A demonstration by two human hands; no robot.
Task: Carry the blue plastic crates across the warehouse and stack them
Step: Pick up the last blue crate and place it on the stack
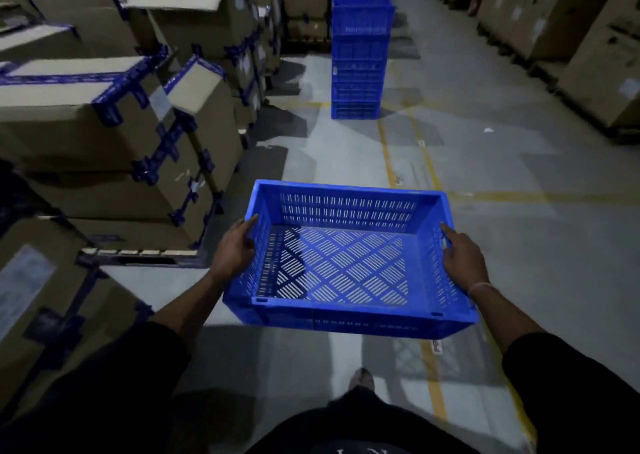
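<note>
You are gripping the empty blue slatted plastic crate [349, 263] at centre frame, left hand [235, 245] and right hand [462, 257] curling over its side walls; a stack of blue plastic crates [360, 58] is standing at upper centre.

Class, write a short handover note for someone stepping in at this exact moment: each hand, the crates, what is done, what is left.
Left hand grips the left wall of the carried crate; right hand grips the right wall.
The crate is empty, held level above the floor.
A stack of blue crates stands ahead down the aisle, cardboard boxes to the left.
Done: crate picked up.
Left: walk to the stack and set this crate on top.
</note>
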